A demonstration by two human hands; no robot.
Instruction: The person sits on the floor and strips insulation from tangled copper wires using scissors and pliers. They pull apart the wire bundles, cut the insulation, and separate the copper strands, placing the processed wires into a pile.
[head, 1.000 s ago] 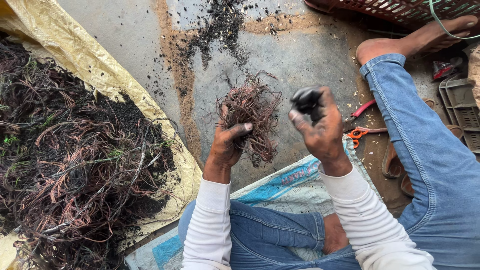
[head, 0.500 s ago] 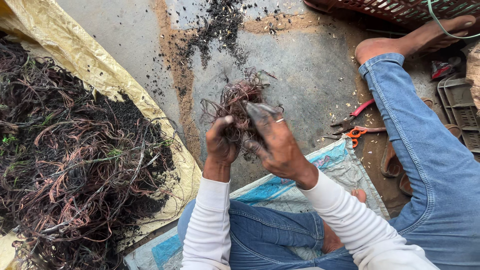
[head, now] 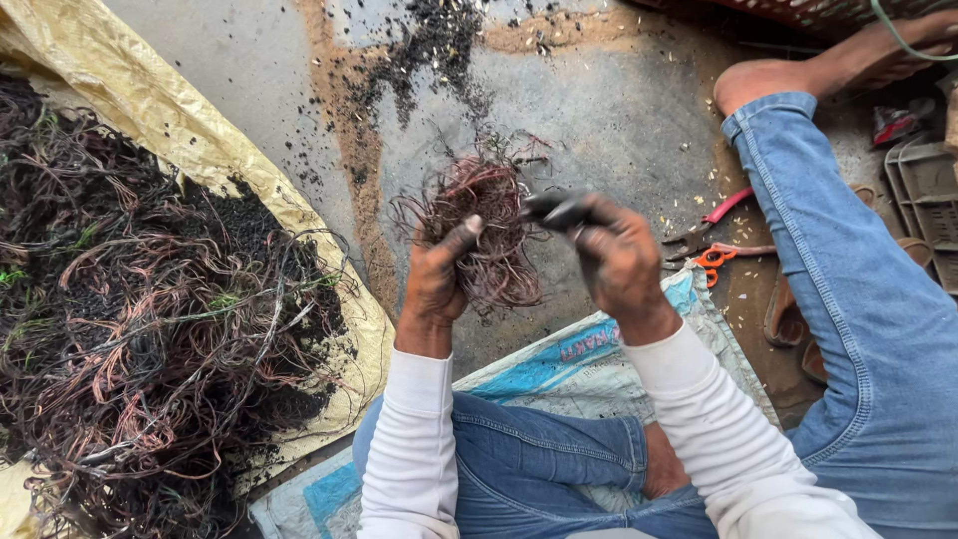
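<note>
Wire pile (head: pixel 150 329) on sheet (head: pixel 200 150), left of the hands. Wire bundle (head: pixel 484 225) in left hand (head: pixel 436 279), right hand (head: pixel 619 262) just beside. Pliers (head: pixel 704 228) and scissors (head: pixel 720 257) right, near leg (head: pixel 858 299).

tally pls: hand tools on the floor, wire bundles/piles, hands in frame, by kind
Hand tools: 2, red-handled pliers and orange-handled cutters
Wire masses: 2, held wire bundle and big wire pile
Hands: 2, left hand and right hand
Total: 6

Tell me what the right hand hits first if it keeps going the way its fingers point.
Probably the wire bundle held in the left hand. The right hand, gripping a dark piece, points leftward at it, and only a small gap shows; depth is unclear from one view.
</note>
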